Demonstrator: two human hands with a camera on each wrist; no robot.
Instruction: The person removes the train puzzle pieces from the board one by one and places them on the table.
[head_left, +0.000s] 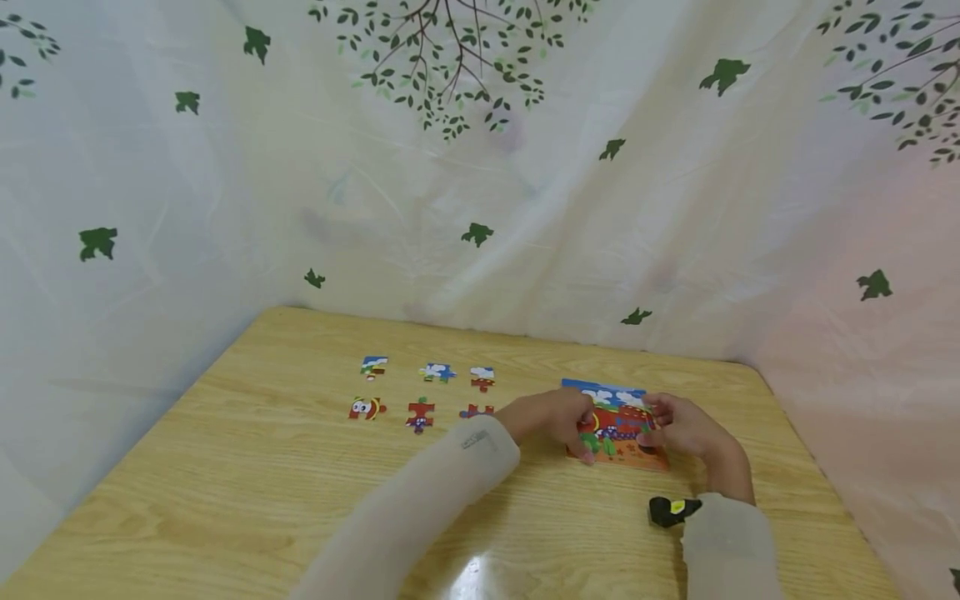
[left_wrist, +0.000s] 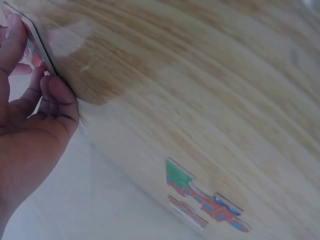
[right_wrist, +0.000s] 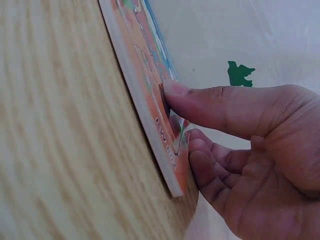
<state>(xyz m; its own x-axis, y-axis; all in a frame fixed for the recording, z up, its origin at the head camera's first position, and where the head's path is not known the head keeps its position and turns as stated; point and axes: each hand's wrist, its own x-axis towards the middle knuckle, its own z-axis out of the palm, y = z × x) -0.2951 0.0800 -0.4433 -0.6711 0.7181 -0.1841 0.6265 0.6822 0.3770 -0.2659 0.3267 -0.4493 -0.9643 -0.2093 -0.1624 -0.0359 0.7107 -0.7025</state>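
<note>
A colourful picture puzzle board [head_left: 628,461] lies on the right part of the table. At its left side, my left hand [head_left: 558,414] grips the edge, with the thumb on top and the other fingers curled at the rim. My right hand [head_left: 686,429] holds the right side, and its thumb [right_wrist: 182,102] presses on the printed face while the other fingers curl by the edge. Loose jigsaw pieces lie left of the board, among them an eyed face piece [head_left: 366,408], a red piece [head_left: 421,414] and a cloud piece [head_left: 438,372].
The wooden table [head_left: 247,467] runs back to a pale curtain [head_left: 420,275] printed with leaves and birds. A black device with a yellow mark [head_left: 670,511] sits by my right sleeve. My left forearm reaches across in front of the loose pieces, partly covering one red piece [head_left: 477,411].
</note>
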